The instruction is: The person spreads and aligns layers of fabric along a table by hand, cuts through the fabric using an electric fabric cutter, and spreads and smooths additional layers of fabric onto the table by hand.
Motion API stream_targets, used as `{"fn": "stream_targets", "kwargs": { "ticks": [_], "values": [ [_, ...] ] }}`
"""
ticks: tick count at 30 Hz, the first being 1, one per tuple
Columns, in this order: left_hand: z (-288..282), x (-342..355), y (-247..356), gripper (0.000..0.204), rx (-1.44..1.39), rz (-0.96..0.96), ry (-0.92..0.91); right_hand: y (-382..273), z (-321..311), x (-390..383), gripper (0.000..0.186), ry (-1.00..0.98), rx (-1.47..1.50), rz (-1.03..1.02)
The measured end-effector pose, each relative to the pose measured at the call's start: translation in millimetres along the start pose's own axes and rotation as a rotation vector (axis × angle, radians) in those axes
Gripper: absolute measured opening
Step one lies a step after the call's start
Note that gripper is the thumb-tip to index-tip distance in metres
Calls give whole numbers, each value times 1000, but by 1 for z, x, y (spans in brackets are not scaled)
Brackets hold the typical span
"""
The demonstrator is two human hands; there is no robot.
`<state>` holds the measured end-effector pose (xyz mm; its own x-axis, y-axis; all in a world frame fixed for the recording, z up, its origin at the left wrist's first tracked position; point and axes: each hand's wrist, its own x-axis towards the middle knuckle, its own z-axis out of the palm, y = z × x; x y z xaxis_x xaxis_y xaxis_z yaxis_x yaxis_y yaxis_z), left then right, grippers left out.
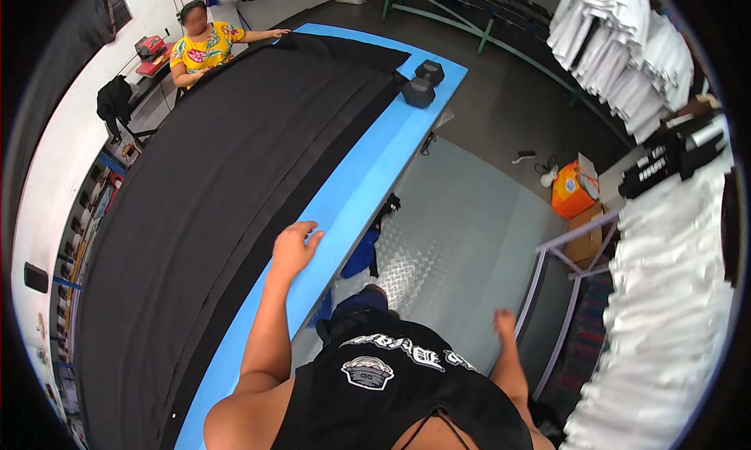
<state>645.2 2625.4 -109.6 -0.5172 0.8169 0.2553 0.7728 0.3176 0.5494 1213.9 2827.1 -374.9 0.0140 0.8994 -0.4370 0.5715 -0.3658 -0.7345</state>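
My left hand (pixel 295 250) is over the blue tabletop (pixel 344 202), beside the near edge of a wide black fabric sheet (pixel 211 176). Its fingers are loosely bent with the thumb apart, and it holds nothing. The fabric covers most of the long table, with a folded strip along its right side. Away from the table, my right hand (pixel 504 322) hangs at my right side, small and slightly blurred. Its fingers look loosely apart, with no object visible in them. A black dumbbell (pixel 423 84) rests on the blue surface near the fabric's far right corner.
Across the table a person in a yellow patterned top (pixel 205 50) has both hands at the fabric's far edge. White garments (pixel 665 309) hang along the right side, by a purple metal frame (pixel 540 274). An orange box (pixel 573 188) stands on the floor near a dark rack.
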Motion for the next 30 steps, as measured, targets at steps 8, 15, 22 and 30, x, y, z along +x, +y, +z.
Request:
{"fn": "stream_targets", "kwargs": {
  "ticks": [8,15,22,30],
  "values": [
    [58,148,-51,17,79,-148,227,-363,14,187,20,5,169,-628],
    [94,236,-69,24,221,-284,246,-492,94,255,28,-162,-211,-774],
    [112,250,-52,16,350,-429,241,-678,173,393,28,-225,-228,-1060],
    [111,271,-15,24,473,-715,154,-790,356,615,52,-155,-706,-1054]
  ]
}}
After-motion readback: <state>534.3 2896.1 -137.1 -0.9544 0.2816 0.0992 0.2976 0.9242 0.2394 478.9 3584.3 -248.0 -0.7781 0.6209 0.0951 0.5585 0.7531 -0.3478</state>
